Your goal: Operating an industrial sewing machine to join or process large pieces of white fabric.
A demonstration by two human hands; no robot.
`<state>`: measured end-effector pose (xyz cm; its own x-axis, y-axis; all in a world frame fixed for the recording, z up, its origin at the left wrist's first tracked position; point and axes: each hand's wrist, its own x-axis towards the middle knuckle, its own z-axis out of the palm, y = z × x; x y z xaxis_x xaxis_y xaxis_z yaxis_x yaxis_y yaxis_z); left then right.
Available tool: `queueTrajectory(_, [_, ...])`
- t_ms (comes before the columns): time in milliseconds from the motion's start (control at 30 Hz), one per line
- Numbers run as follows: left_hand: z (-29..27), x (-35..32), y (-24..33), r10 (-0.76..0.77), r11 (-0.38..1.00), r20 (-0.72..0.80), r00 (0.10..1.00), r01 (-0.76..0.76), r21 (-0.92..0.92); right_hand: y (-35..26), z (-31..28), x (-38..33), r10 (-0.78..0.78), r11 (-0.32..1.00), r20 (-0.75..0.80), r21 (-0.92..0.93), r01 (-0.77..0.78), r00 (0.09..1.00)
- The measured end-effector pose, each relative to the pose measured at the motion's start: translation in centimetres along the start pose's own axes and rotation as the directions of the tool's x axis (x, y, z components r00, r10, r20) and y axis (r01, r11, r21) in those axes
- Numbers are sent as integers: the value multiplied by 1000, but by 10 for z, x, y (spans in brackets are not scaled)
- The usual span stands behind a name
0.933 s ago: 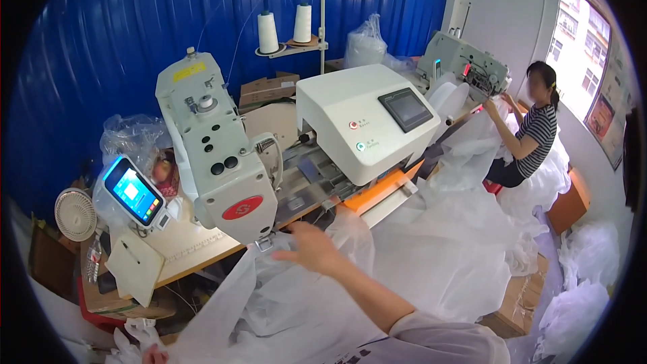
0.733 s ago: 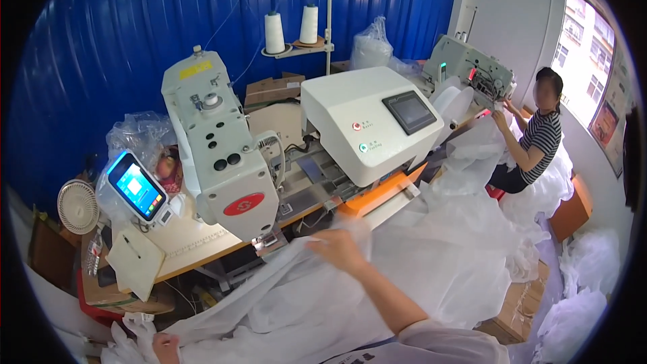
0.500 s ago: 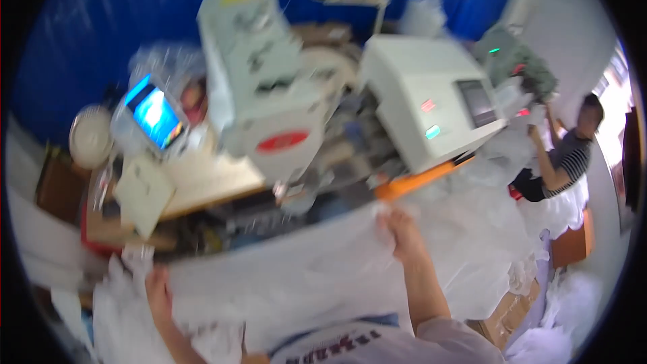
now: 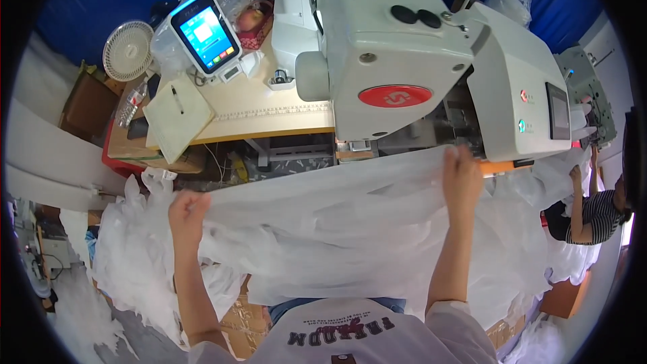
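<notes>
Broadly, the frame is filled by a wide sheet of thin white non-woven fabric (image 4: 350, 222), which is held stretched in front of the person, between the body and the light wooden bench (image 4: 269, 118). More of the same white material is heaped on the floor to the left and right. The sheet is judged light, limp and easily creased; it sags between the grips and is likely to slide or snag, so it is best taken along its upper edge, near the corners, as is done now.

Behind it, a large pale grey industrial sewing machine (image 4: 384, 40) with a red oval badge is set on the bench, and a white box-shaped control unit with a dark touch screen (image 4: 532, 101) is placed to its right. The machine head overhangs the fabric's upper edge and stands in the way of lifting the sheet straight up.

The left hand (image 4: 187, 212) is closed on the upper edge at the left; the right hand (image 4: 461, 175) is clamped on that edge at the right, just under the machine. The hands are kept well apart.

Smaller things are seen at the back left: a small white desk fan (image 4: 128, 50), a tilted tablet-like screen (image 4: 204, 34), and a cream notebook with a pen (image 4: 176, 114).

A second person in a striped top (image 4: 593, 212) is seated at the far right.
</notes>
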<state>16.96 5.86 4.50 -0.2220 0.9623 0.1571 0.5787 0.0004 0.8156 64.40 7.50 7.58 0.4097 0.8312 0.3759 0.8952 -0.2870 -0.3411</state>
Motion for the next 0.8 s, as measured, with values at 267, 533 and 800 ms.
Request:
queueTrajectory(267, [18,43,26,-162,944,-7,987,153,-291,4,30,43,-250,952,-290,-248,179,924])
queueTrajectory(533, [2,-3,-106,-82,983,219,972,43,178,26,43,42,-99,995,-277,-50,89,956])
queueTrajectory(800, [-77,-37,-91,-407,909,360,840,410,72,-39,23,2,-332,890,-219,251,382,918])
